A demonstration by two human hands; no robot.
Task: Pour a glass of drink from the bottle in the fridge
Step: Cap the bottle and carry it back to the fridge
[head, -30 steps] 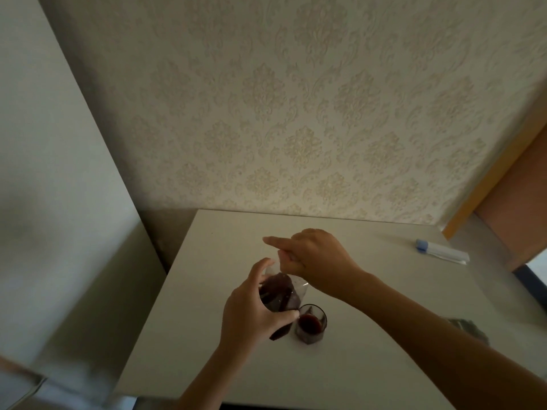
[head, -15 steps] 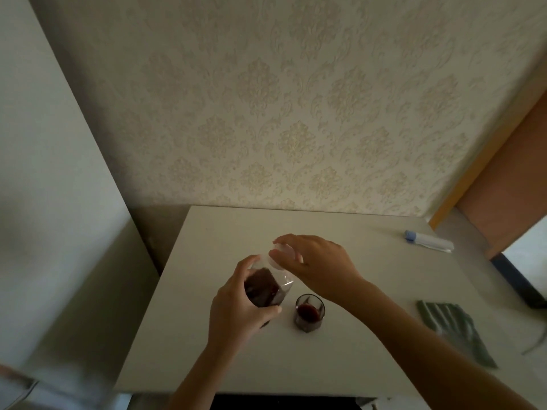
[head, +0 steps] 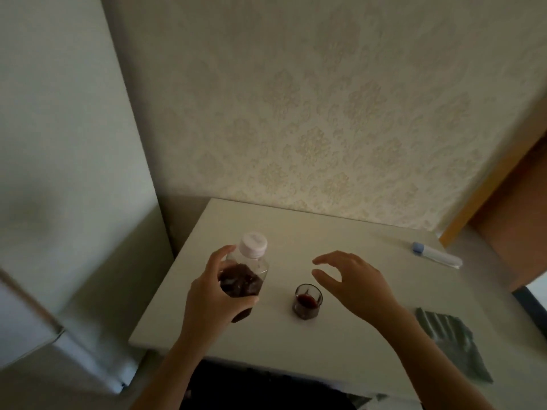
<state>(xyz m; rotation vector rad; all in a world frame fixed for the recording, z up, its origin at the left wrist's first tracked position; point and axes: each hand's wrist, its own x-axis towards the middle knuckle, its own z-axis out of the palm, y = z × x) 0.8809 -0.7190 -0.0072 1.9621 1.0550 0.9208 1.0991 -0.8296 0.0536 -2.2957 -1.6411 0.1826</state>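
My left hand (head: pixel 211 294) grips a clear plastic bottle (head: pixel 243 276) of dark red drink, held upright just above the white table (head: pixel 349 344). A pale pink cap (head: pixel 253 245) sits on the bottle's neck. A small glass (head: pixel 307 300) with a little dark red drink stands on the table to the right of the bottle. My right hand (head: pixel 355 284) hovers above and just right of the glass, fingers spread and curved, holding nothing.
A white tube with a blue end (head: pixel 435 255) lies at the table's far right. A folded grey-green cloth (head: pixel 453 341) lies on the right edge. The pale fridge side (head: pixel 68 149) rises on the left; patterned wallpaper (head: pixel 325 119) is behind the table.
My right hand has come off the bottle's cap and moved right, over the glass. The capped bottle has shifted left and a little up in my left hand.
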